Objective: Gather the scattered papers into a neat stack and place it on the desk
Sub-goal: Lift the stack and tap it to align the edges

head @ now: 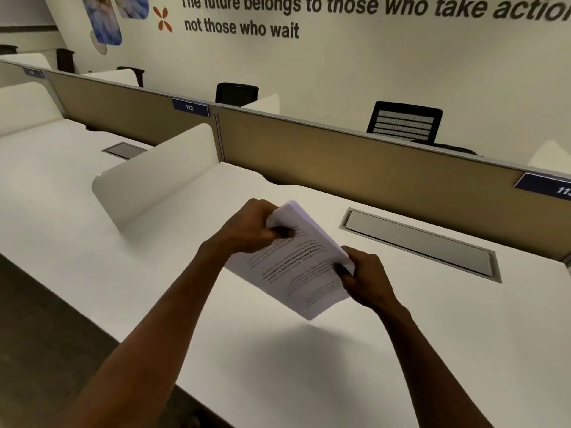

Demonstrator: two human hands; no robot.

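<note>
Gripping the paper stack (pixel 292 261) at centre frame, both hands hold it up off the desk, w/ its shadow on the desktop just below. Left hand (pixel 250 227) has the stack's upper-left end: thumb curled over the top sheet, other fingers hidden behind/under. Right hand (pixel 364 274) pinches the right edge, thumb on top of the printed page, fingers wrapped beneath. Stack sits tilted, one corner pointing to the lower centre of the frame; printed text lines on the top sheet read upside down from this view, too blurred to read. Edges look roughly aligned, slight fanning at the upper end.

Under it, the white desk (pixel 278 366) fills the lower and middle frame. A grey cable-tray lid (pixel 420 242) is set flush in the desktop, right of the stack, near but apart. A white curved side divider (pixel 160 174) stands upright at left-centre, btwn this desk and the next one, which has its own cable hatch (pixel 123 149). A tan partition (pixel 355 156) runs across behind, w/ blue number tags: "112" (pixel 190 108) upper-centre, another cut off at right edge (pixel 547 185). Black mesh chair (pixel 404 122) shows above the partition, upper right; wall lettering (pixel 340 7) across the top.
</note>
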